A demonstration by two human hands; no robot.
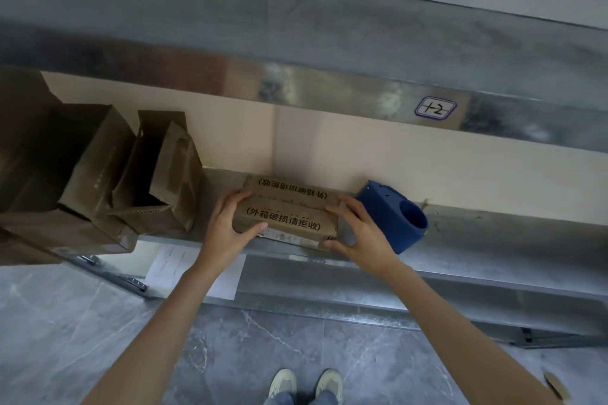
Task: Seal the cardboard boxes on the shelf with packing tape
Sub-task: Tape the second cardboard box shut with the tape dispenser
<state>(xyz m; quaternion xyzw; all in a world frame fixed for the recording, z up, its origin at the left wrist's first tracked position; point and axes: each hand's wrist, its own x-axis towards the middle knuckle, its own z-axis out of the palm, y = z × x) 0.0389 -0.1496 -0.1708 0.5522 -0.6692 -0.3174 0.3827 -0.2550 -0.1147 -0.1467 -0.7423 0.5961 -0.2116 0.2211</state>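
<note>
Both hands clamp the small box [289,210] at the front of the metal shelf [493,233]!

The shelf runs wide across the view. At its left stand two open cardboard boxes [82,168], flaps up, well apart from the action. The small box lies flat near the front edge, flaps closed, with printed characters on top. The left hand [230,227] grips its left end, thumb on the near side and fingers curled over the top. The right hand [362,233] brackets the right end with spread, bent fingers and the thumb at the lower corner. A blue plastic block [391,217] with a round hole sits just beside it.
</note>
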